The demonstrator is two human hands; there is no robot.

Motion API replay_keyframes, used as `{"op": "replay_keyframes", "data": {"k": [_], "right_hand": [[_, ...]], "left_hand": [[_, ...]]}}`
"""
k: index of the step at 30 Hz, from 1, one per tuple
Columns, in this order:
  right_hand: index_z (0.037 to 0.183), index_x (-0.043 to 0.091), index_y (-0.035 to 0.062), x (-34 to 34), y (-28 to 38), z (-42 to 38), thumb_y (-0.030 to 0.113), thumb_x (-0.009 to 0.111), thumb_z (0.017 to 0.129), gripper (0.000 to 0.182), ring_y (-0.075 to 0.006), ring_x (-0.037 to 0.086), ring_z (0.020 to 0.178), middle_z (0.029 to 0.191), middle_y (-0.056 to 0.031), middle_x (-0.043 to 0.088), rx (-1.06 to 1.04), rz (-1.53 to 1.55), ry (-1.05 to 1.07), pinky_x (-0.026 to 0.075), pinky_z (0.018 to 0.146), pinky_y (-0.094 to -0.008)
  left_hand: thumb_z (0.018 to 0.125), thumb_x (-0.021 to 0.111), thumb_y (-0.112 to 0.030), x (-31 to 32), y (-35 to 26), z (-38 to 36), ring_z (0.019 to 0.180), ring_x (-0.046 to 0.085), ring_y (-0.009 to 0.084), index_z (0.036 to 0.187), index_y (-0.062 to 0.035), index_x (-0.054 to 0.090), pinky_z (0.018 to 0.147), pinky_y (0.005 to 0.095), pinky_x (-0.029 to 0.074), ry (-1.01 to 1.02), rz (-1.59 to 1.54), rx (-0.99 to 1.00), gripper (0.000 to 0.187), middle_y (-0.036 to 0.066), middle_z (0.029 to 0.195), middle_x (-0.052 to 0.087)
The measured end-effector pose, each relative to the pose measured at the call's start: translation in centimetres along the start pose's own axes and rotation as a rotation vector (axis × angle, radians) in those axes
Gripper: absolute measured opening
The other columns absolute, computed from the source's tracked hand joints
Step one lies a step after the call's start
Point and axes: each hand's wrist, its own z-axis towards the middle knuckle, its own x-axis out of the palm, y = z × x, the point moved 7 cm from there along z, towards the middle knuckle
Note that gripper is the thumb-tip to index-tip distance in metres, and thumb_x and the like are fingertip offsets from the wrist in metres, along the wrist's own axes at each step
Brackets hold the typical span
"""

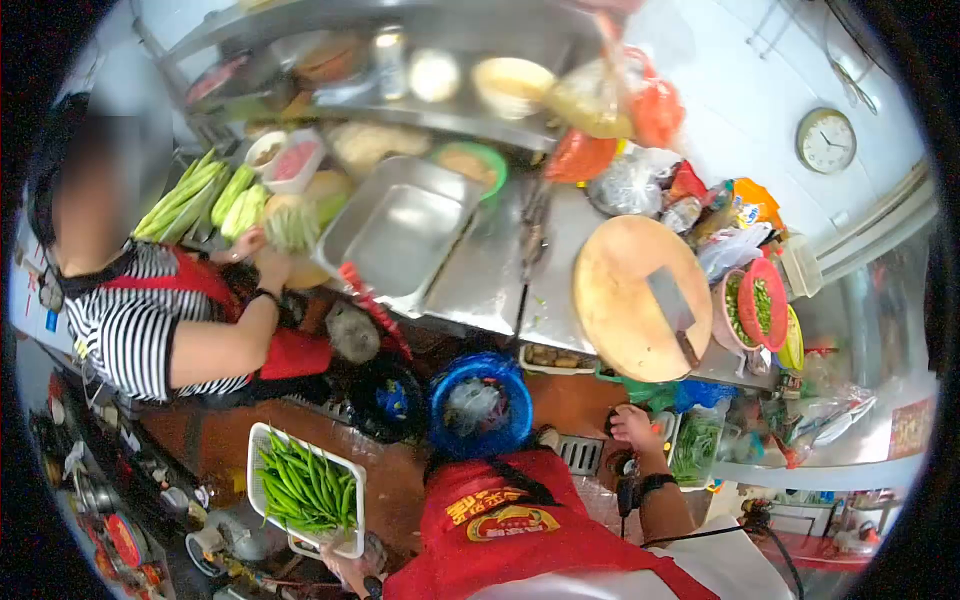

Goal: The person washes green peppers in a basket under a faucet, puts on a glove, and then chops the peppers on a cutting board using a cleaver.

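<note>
My left hand (pixel 350 570) grips the near edge of a white plastic basket (pixel 257 462). Long green chili peppers (pixel 303 485) are heaped in this basket, which hangs tilted at my left side. Beyond my red apron, my right hand (pixel 634 427) is held low in front of the counter, its fingers loosely bent and apart, with nothing seen in them. Close to it is a clear tub of chopped greens (pixel 697 450). A round wooden chopping board (pixel 625 270) lies on the counter above, with a cleaver (pixel 672 302) on it.
At left a co-worker (pixel 165 330) handles vegetables beside a steel tray (pixel 395 235). A blue-lined bin (pixel 480 370) stands on the floor ahead. Pink baskets (pixel 727 325) of cut greens and several bags (pixel 640 185) crowd the counter's right. Bowls (pixel 510 85) line the shelf.
</note>
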Motion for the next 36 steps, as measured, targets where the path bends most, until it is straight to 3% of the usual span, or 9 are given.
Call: {"op": "replay_keyframes", "data": {"k": [2, 5, 9, 10, 11, 19, 24, 29, 36], "right_hand": [[0.107, 0.054, 0.0060, -1.4, 3.7, 1.9, 0.026, 0.052, 0.088, 0.028, -0.0155, 0.059, 0.064, 0.080, -0.0073, 0.061, -0.065, 0.010, 0.014, 0.049, 0.053, -0.0284], [0.105, 0.056, 0.0052, -4.5, 8.2, 6.4, 0.022, 0.051, 0.090, 0.023, -0.0122, 0.058, 0.066, 0.079, -0.0052, 0.060, -0.270, 0.030, 0.061, 0.048, 0.055, -0.0243], [0.098, 0.058, 0.0032, -13.2, 13.4, 10.4, 0.013, 0.048, 0.090, 0.016, -0.0069, 0.051, 0.063, 0.074, -0.0010, 0.055, -0.791, -0.057, -0.109, 0.043, 0.054, -0.0208], [0.095, 0.058, 0.0023, -15.9, 13.0, 12.2, 0.008, 0.046, 0.089, 0.014, -0.0066, 0.048, 0.059, 0.069, -0.0003, 0.053, -0.809, -0.117, -0.242, 0.041, 0.051, -0.0213], [0.095, 0.058, 0.0023, -18.6, 11.7, 13.3, 0.008, 0.046, 0.089, 0.014, -0.0066, 0.048, 0.059, 0.069, -0.0003, 0.053, -0.796, -0.097, -0.237, 0.041, 0.051, -0.0213], [0.089, 0.060, 0.0003, -27.6, 9.5, 15.1, 0.010, 0.048, 0.086, 0.015, -0.0074, 0.046, 0.052, 0.063, -0.0002, 0.051, -0.556, -0.011, -0.226, 0.037, 0.046, -0.0222], [0.090, 0.061, -0.0008, -29.1, 11.7, 14.7, 0.012, 0.050, 0.084, 0.018, -0.0096, 0.049, 0.056, 0.066, -0.0026, 0.054, -0.540, -0.133, -0.190, 0.040, 0.051, -0.0248], [0.094, 0.060, 0.0011, -29.7, 12.5, 15.0, 0.014, 0.050, 0.084, 0.019, -0.0087, 0.051, 0.059, 0.071, -0.0022, 0.056, -0.607, -0.322, -0.208, 0.042, 0.052, -0.0232], [0.098, 0.059, -0.0001, -25.3, 12.5, 14.5, 0.013, 0.052, 0.084, 0.020, -0.0152, 0.056, 0.066, 0.077, -0.0079, 0.060, -0.557, -0.514, -0.174, 0.046, 0.061, -0.0274]], "left_hand": [[0.067, 0.065, -0.023, 3.0, 0.8, -1.1, 0.083, 0.056, 0.0285, 0.109, -0.0037, 0.048, 0.068, 0.0429, 0.051, 0.153, 0.256, 0.047, 0.049, 0.014, 0.102, 0.050], [0.071, 0.059, -0.018, 7.1, -0.7, -4.6, 0.082, 0.056, 0.0240, 0.101, -0.0011, 0.047, 0.068, 0.0393, 0.053, 0.208, 0.508, 0.702, 0.037, 0.012, 0.093, 0.051], [0.067, 0.057, -0.020, 22.7, -12.9, -17.0, 0.092, 0.055, 0.0265, 0.106, -0.0067, 0.048, 0.072, 0.0424, 0.052, 0.075, -0.508, -0.415, 0.042, 0.013, 0.098, 0.051], [0.070, 0.055, -0.041, 26.1, -11.7, -16.4, 0.090, 0.053, 0.0305, 0.107, -0.0047, 0.047, 0.076, 0.0474, 0.050, 0.274, -0.473, -0.414, 0.053, 0.016, 0.102, 0.051], [0.061, 0.056, -0.024, 25.5, -10.2, -16.3, 0.089, 0.055, 0.0314, 0.111, -0.0068, 0.047, 0.071, 0.0508, 0.050, 0.105, -0.428, -0.486, 0.054, 0.014, 0.100, 0.053], [0.060, 0.058, -0.005, 49.1, -15.5, -16.9, 0.075, 0.055, 0.0301, 0.106, -0.0028, 0.049, 0.072, 0.0476, 0.051, 0.592, -0.414, -0.390, 0.047, 0.011, 0.086, 0.051], [0.064, 0.056, -0.006, 62.1, -16.8, -17.2, 0.081, 0.054, 0.0246, 0.133, -0.0106, 0.040, 0.069, 0.0381, 0.052, 0.808, -0.333, -0.423, 0.071, 0.012, 0.102, 0.053], [0.059, 0.060, -0.009, 70.2, -18.4, -15.3, 0.091, 0.053, 0.0265, 0.128, -0.0093, 0.045, 0.073, 0.0446, 0.049, 0.909, -0.190, -0.472, 0.070, 0.011, 0.107, 0.052], [0.069, 0.056, -0.001, 74.3, -19.1, -10.6, 0.070, 0.055, 0.0159, 0.116, -0.0066, 0.056, 0.066, 0.0263, 0.045, 0.868, 0.148, -0.094, 0.048, 0.002, 0.082, 0.059]]}}
